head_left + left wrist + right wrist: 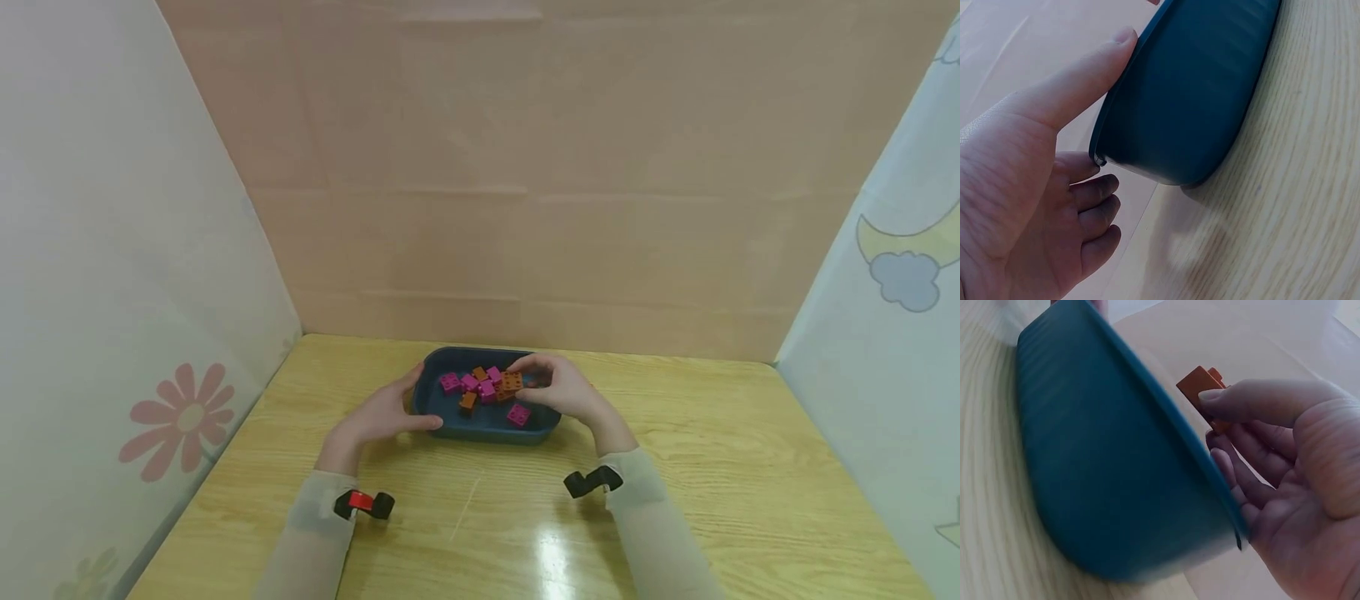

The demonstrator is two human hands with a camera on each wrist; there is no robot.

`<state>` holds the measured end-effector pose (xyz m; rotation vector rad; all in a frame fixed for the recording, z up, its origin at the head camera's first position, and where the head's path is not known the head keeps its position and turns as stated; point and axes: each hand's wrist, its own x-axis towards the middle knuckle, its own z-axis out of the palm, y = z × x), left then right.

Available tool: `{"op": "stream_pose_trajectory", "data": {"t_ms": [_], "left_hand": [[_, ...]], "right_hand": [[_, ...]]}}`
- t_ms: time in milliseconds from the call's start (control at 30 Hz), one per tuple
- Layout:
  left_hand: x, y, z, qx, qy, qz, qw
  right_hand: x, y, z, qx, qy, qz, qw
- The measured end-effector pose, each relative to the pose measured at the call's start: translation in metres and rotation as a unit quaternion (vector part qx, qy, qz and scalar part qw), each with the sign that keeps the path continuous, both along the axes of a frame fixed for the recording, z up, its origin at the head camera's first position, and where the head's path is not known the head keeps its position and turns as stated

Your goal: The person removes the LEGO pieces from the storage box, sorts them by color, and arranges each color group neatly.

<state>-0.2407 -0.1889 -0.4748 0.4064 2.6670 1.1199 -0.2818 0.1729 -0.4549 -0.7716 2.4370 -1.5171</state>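
Note:
A dark blue plastic tub (487,435) sits on the table, with several pink and orange toy building bricks inside. My left hand (378,414) holds the tub's left end, thumb on the near rim and forefinger at the far side. Over the tub's right part, my right hand (567,390) pinches an orange brick (1200,390) between thumb and fingers, above the rim in the right wrist view. A pink brick (518,414) lies apart near the right end. Other bricks, such as an orange brick (468,402), cluster in the middle.
The light wooden table (465,533) runs back to a plain beige backdrop (540,208). A flower-printed cloth (112,275) borders the left side, and a cloth with moon and cloud prints (885,350) borders the right.

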Motion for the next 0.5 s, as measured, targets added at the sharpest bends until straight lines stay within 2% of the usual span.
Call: {"op": "stream_pose_trajectory", "data": {"t_ms": [333,500], "left_hand": [[-0.002,-0.001,0.002,-0.009,0.008,-0.013,0.9998],[-0.003,0.0,0.002,-0.006,0.008,-0.015,0.9998]], "right_hand": [[0.005,0.032,-0.002,-0.024,-0.025,-0.019,0.999],[0.008,0.051,-0.003,-0.016,-0.027,-0.049,0.998]]}}
